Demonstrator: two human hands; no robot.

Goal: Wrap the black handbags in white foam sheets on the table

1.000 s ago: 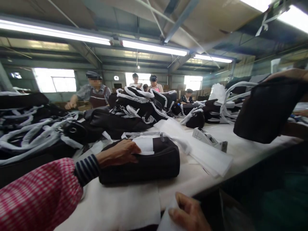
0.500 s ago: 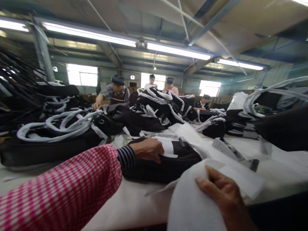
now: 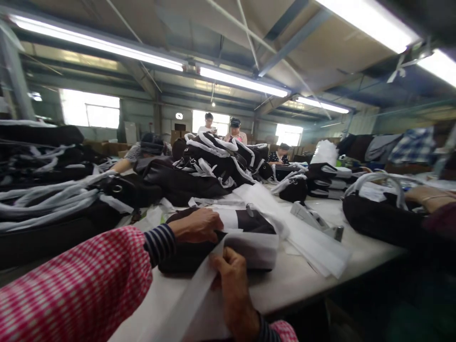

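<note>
A black bag (image 3: 181,254) lies on the white table in front of me. My left hand (image 3: 200,224) reaches over its top, fingers closed on the edge of the bag near a white panel (image 3: 230,217). Just below and to the right, my right hand (image 3: 233,280) pinches a thin white translucent sheet (image 3: 188,299) between thumb and fingers. Part of that sheet covers the right front of the bag, and a long strip of it trails down towards me. More white sheets (image 3: 320,247) lie on the table to the right of the bag.
Black bags with white-wrapped handles (image 3: 53,199) are piled at the left, with another heap (image 3: 213,161) behind. A stapler-like grey tool (image 3: 313,218) rests right of the bag. At the right, another person's arm (image 3: 432,197) is beside a black handbag (image 3: 374,213). Several people work further back.
My right hand has moved left with the white sheet, bringing it against the front of the bag close to my left hand. The view has turned right, showing a co-worker's arm.
</note>
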